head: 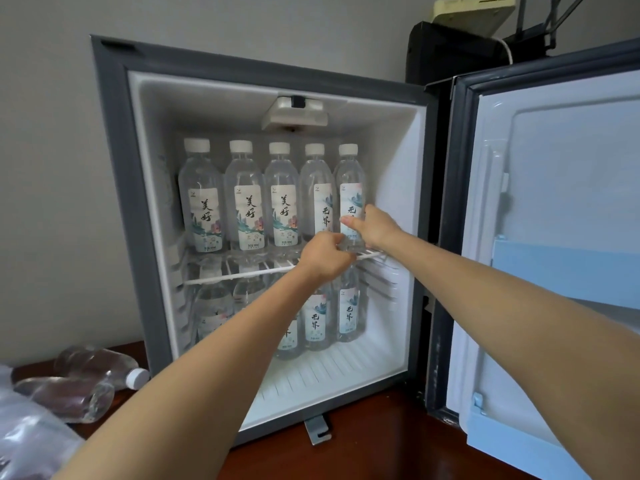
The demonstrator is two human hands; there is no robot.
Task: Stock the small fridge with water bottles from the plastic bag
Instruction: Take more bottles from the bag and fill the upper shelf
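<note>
Clear plastic bottles filling fridge (114,140), both my hands on the rightmost upper one.
Five standing on wire shelf (239,274); lower row partly hidden by my arms. Left hand (323,258) and right hand (375,227) are closing around rightmost bottle (350,188). Two lying on table (363,455), bag (24,441) cut off.

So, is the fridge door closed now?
No, the fridge door stands swung open to the right, and both hands reach inside to the bottles on the upper shelf.
</note>
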